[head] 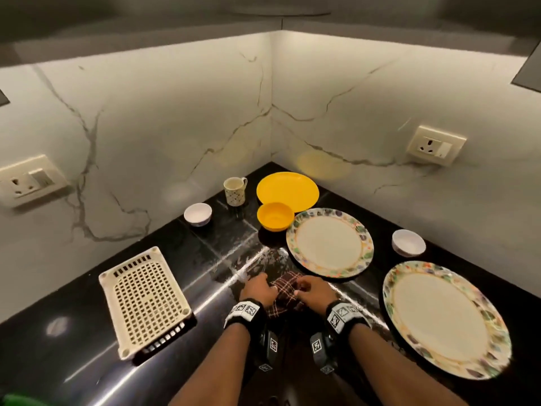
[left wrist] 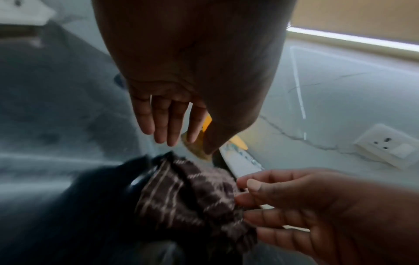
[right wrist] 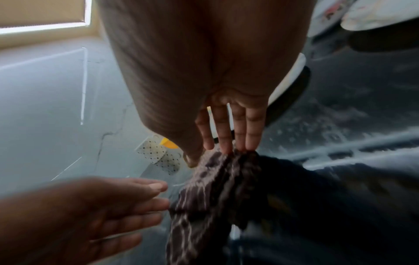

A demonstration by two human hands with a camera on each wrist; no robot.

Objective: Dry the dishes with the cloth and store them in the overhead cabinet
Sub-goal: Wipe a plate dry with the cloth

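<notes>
The black tabletop [head: 73, 341] fills a corner under pale marbled walls, with streaks of shine across its middle. At the near right lies the biggest dish, a flowered plate [head: 446, 319], and a 2nd flowered plate [head: 329, 243] sits further back, just left of it. At the far end, in the corner, is a yellow plate [head: 287, 191]. On the left a cream plastic rack [head: 145, 301] lies flat (its slotted base up). A yellow bowl [head: 275, 215] stands between the yellow plate and the far flowered plate, close to both. A patterned mug [head: 235, 191] stands upright just left of the yellow plate. 2 small white bowls sit apart: 1 at the far left [head: 198, 214], 1 at the right [head: 408, 242] between the flowered plates and the wall.

The checked cloth [head: 285, 290] lies bunched on the tabletop at the near middle, between both hands. The right hand [head: 314, 290] has its fingertips [right wrist: 228, 149] down on the cloth's top edge with the thumb closing beside them, so its grip pinches the fabric. The left hand [head: 259, 290] is beside the cloth with fingers [left wrist: 162, 123] straight and relaxed, its grip released; the left wrist view shows them just above the fabric, not clearly touching. Both wrists wear black straps with printed markers.
</notes>
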